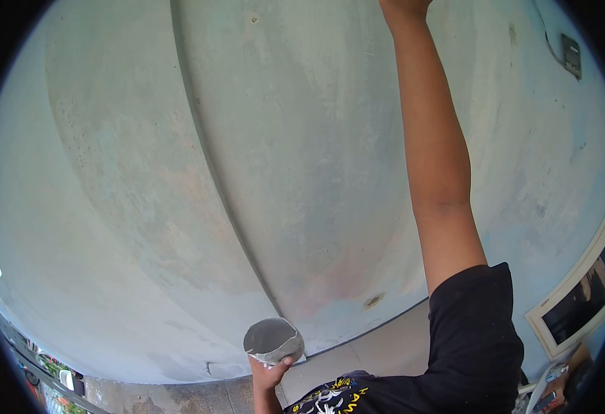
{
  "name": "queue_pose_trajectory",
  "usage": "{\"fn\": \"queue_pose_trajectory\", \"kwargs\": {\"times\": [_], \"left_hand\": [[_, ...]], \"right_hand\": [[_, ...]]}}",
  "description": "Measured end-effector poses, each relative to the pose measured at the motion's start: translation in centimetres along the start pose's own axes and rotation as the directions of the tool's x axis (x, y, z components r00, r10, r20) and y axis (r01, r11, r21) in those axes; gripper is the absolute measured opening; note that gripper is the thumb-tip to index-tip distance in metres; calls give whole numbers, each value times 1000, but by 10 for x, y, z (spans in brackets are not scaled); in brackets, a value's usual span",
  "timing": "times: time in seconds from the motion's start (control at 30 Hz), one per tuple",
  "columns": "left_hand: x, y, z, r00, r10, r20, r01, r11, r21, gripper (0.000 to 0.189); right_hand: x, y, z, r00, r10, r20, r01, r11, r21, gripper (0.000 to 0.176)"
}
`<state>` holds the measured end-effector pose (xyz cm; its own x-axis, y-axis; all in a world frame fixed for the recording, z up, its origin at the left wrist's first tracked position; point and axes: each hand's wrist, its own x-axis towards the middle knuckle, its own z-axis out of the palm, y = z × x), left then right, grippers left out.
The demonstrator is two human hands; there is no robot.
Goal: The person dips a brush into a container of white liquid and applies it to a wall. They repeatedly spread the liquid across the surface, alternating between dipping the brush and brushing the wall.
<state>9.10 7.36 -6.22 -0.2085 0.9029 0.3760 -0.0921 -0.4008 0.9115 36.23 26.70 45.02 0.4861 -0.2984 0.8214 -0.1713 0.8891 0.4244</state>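
At the near left, a dark rail [54, 383] runs beside the foot of the painted wall [302, 172], which fills most of the view. A raised seam [214, 172] runs down the wall toward a grey round tub [275, 338] with a ragged rim.

The tub is at the near middle, in front of the wall's base and above the tiled floor [385, 338]. The left hand [269, 376] has its grip clamped on it from below, thumb against the near side. The mouth faces up, presumably to keep in whatever it holds, though no contents can be made out. A pale edge [301, 359] beside the thumb is too small to identify.

Farther right, the right arm, in a black T-shirt sleeve [475, 331], stretches high along the wall, probably because the spot it reaches is well above the tub. The right hand [404, 7] is cut off at the top, so I cannot tell whether its grip is apart or together, or holding anything.

At the far right, a wall switch [571, 55] sits high, its cable running upward; a pale-framed window [578, 303] is lower and nearer.
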Motion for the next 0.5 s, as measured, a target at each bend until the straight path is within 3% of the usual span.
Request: {"fn": "queue_pose_trajectory", "kwargs": {"times": [0.1, 0.17, 0.2, 0.23, 0.27, 0.3, 0.37, 0.4, 0.47, 0.5], "left_hand": [[-2, -1, -1, 1000, 4, -25, -4, 1000, -2, 79], [-6, -2, 1, 999, -2, -53, 2, 1000, -11, 78], [-8, -3, -1, 999, -36, -41, 36, 999, 6, 84], [-9, -3, -3, 997, -72, -29, 73, 997, 25, 89], [-8, -4, -4, 995, -102, -18, 103, 994, 45, 95], [-7, -4, -3, 994, -107, -15, 107, 993, 41, 95], [-4, -3, -5, 993, -112, 21, 111, 993, 39, 94], [-3, -3, -6, 992, -126, 19, 125, 991, 40, 94], [-4, -2, -10, 997, -69, 35, 66, 995, 77, 77], [-2, -1, -9, 997, -69, 34, 67, 995, 74, 77]], "right_hand": [[-32, -5, -16, 995, -95, 43, 94, 995, 28, 47], [-100, -6, -48, 988, -54, 144, 72, 990, -122, 33], [-135, -13, -71, 971, -143, 191, 191, 946, -262, 31], [-169, -48, -74, 966, -85, 244, 181, 897, -404, 31], [-208, -61, -84, 975, -51, 214, 126, 927, -353, 32], [-244, -86, -92, 977, 66, 201, 21, 916, -401, 34], [-313, -126, -111, 923, 335, 188, -264, 909, -323, 38], [-346, -145, -118, 853, 499, 153, -437, 843, -315, 39], [-392, -176, -139, 600, 782, 172, -623, 591, -512, 39], [-391, -175, -140, 598, 782, 175, -622, 591, -513, 39]]}}
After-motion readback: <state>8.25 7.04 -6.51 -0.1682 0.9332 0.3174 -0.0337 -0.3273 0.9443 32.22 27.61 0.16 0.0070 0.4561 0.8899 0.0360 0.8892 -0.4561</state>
